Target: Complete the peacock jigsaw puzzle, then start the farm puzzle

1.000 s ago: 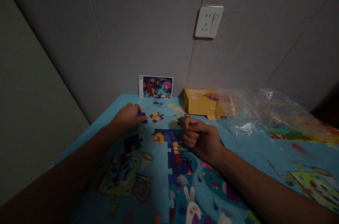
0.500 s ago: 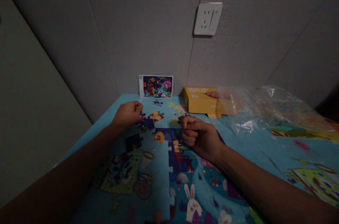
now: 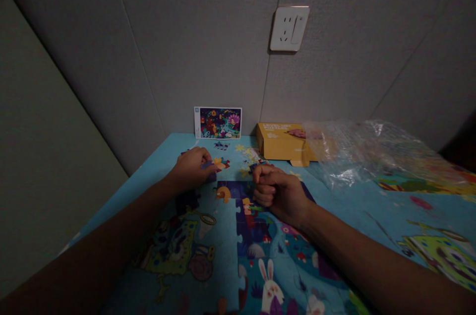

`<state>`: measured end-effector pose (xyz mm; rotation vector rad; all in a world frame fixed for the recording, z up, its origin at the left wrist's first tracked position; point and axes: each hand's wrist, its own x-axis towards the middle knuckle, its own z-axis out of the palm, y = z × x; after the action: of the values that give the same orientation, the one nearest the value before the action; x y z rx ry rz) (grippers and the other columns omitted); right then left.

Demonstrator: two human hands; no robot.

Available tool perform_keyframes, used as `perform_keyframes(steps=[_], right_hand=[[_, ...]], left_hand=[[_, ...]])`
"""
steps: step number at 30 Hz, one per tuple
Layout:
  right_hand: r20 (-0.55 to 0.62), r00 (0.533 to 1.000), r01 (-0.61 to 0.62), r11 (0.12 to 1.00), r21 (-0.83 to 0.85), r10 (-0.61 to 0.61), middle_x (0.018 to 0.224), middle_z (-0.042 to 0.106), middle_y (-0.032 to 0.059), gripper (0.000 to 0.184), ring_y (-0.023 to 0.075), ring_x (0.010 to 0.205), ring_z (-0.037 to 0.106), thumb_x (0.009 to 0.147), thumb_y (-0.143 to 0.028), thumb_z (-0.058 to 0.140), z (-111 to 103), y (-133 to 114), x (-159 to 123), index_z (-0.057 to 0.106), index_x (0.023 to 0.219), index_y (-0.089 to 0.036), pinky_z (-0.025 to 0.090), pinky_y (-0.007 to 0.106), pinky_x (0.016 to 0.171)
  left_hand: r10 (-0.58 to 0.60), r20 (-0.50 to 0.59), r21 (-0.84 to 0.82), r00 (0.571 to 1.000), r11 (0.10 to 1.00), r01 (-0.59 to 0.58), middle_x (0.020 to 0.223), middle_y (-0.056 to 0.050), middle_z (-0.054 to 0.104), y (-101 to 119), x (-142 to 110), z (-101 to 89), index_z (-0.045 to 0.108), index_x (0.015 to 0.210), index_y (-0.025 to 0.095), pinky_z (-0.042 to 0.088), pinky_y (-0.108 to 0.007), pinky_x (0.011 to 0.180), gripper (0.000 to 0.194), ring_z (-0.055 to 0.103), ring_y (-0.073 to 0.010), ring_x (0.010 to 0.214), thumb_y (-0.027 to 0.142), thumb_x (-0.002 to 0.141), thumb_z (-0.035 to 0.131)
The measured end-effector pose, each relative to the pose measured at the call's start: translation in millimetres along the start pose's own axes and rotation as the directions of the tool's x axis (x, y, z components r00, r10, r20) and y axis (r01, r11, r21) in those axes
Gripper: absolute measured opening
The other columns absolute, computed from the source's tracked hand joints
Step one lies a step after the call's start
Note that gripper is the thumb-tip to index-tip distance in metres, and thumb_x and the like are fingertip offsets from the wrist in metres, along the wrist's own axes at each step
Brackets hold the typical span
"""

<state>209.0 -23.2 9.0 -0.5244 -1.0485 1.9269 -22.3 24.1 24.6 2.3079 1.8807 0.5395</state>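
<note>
My left hand (image 3: 192, 168) is lowered over a small cluster of loose jigsaw pieces, its fingers closed on a dark purple puzzle piece (image 3: 212, 176). Beside its fingertips lies an orange and red puzzle piece (image 3: 222, 163). My right hand (image 3: 278, 193) rests curled above the upper part of the partly joined jigsaw puzzle (image 3: 275, 250), which shows a white rabbit and a blue stream. A dark piece (image 3: 254, 168) shows at the right fingertips; whether they grip it or it lies behind them I cannot make out. Another dark puzzle piece (image 3: 187, 201) lies under my left wrist.
A picture card (image 3: 218, 123) leans on the wall, with a blue puzzle piece (image 3: 222, 146) before it. A yellow puzzle box (image 3: 284, 144) and clear plastic wrap (image 3: 345, 156) lie at the back right. A blue cartoon-print cloth (image 3: 372, 225) covers the table; a wall socket (image 3: 289, 29) is above.
My left hand has moved right and down onto the loose pieces, its fingers now reaching the dark purple one. My right hand has stayed almost where it was.
</note>
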Motion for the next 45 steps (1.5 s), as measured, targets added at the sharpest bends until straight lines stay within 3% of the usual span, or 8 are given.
perform_keyframes(steps=[9, 19, 24, 27, 34, 36, 40, 45], right_hand=[[0.007, 1.000, -0.004, 1.000, -0.002, 0.004, 0.043, 0.022, -0.0108, 0.004, 0.0049, 0.039, 0.013, 0.065, -0.018, 0.059, 0.1, 0.3, -0.1, 0.056, 0.065, -0.016, 0.011, 0.020, 0.038], [-0.064, 0.998, -0.018, 0.999, -0.039, 0.015, 0.042, 0.027, -0.0121, 0.015, 0.0036, 0.038, 0.014, 0.066, -0.022, 0.067, 2.6, 1.5, 1.1, 0.053, 0.070, -0.017, 0.010, 0.020, 0.038], [-0.135, 0.990, 0.027, 0.987, -0.160, -0.049, 0.041, 0.033, -0.0144, 0.035, 0.0046, 0.034, 0.019, 0.071, -0.030, 0.073, 7.4, 5.3, 3.3, 0.057, 0.100, -0.018, 0.012, 0.019, 0.037], [-0.107, 0.989, 0.060, 0.943, -0.329, -0.100, 0.040, 0.037, -0.0117, 0.032, 0.0050, 0.034, 0.024, 0.074, -0.041, 0.071, 8.0, 9.0, 4.1, 0.060, 0.089, -0.015, 0.014, 0.021, 0.036], [-0.139, 0.978, 0.022, 0.735, -0.678, -0.158, 0.046, 0.041, -0.0073, 0.030, 0.0057, 0.041, 0.030, 0.078, -0.043, 0.066, 6.8, 10.5, 2.5, 0.059, 0.069, -0.015, 0.020, 0.020, 0.040], [-0.124, 0.979, 0.018, 0.670, -0.743, -0.163, 0.051, 0.047, -0.0047, 0.028, 0.0072, 0.045, 0.037, 0.080, -0.040, 0.064, 6.4, 11.7, 1.9, 0.061, 0.072, -0.014, 0.025, 0.020, 0.043], [-0.056, 0.988, 0.031, 0.542, -0.840, -0.144, 0.052, 0.049, -0.0042, 0.021, 0.0089, 0.047, 0.041, 0.084, -0.035, 0.061, 6.0, 14.9, -0.1, 0.066, 0.079, -0.015, 0.029, 0.021, 0.046], [0.013, 0.988, 0.065, 0.336, -0.940, -0.155, 0.051, 0.051, -0.0049, 0.019, 0.0094, 0.046, 0.044, 0.081, -0.023, 0.062, 7.6, 12.8, -2.9, 0.070, 0.097, -0.017, 0.031, 0.022, 0.050]], left_hand=[[-0.208, -0.306, -0.237, 0.929, 0.962, 0.137, 0.066, 0.001, 0.060, -5.1, 3.8, -6.8, 0.057, 0.076, 0.019, 0.039, -0.025, 0.062, 0.008, 0.056, -0.0158, 0.063, 0.026, 0.074, 0.053], [-0.138, -0.544, -0.320, 0.828, 0.946, -0.052, 0.078, -0.003, 0.064, 0.0, 0.8, -9.6, 0.061, 0.075, 0.018, 0.047, -0.029, 0.072, 0.016, 0.058, -0.0168, 0.075, 0.033, 0.076, 0.055], [-0.065, -0.265, -0.738, 0.962, 0.656, -0.159, 0.070, -0.001, 0.063, 13.8, -5.7, -6.3, 0.060, 0.078, 0.017, 0.049, -0.025, 0.060, 0.024, 0.060, -0.0135, 0.063, 0.038, 0.070, 0.068], [0.123, -0.098, -0.799, 0.988, 0.582, -0.152, 0.070, -0.001, 0.066, 22.0, -12.4, -1.2, 0.062, 0.077, 0.016, 0.051, -0.024, 0.059, 0.024, 0.062, -0.0133, 0.063, 0.036, 0.068, 0.074], [0.329, 0.038, -0.724, 0.944, 0.660, -0.201, 0.065, -0.002, 0.067, 18.4, -17.0, -1.0, 0.063, 0.069, 0.016, 0.049, -0.023, 0.057, 0.020, 0.062, -0.0126, 0.059, 0.033, 0.073, 0.074], [0.372, 0.099, -0.720, 0.923, 0.667, -0.191, 0.064, -0.001, 0.067, 16.2, -17.1, -4.0, 0.061, 0.070, 0.016, 0.049, -0.023, 0.057, 0.022, 0.063, -0.0134, 0.059, 0.035, 0.075, 0.072], [0.522, 0.245, -0.698, 0.817, 0.680, -0.225, 0.072, -0.003, 0.070, 11.8, -16.9, -6.1, 0.064, 0.078, 0.016, 0.050, -0.024, 0.061, 0.020, 0.066, -0.0147, 0.065, 0.036, 0.077, 0.070], [0.609, 0.221, -0.546, 0.762, 0.725, -0.421, 0.082, -0.004, 0.071, 5.6, -14.5, -4.3, 0.068, 0.082, 0.018, 0.048, -0.028, 0.075, 0.014, 0.064, -0.0158, 0.077, 0.032, 0.080, 0.067]])
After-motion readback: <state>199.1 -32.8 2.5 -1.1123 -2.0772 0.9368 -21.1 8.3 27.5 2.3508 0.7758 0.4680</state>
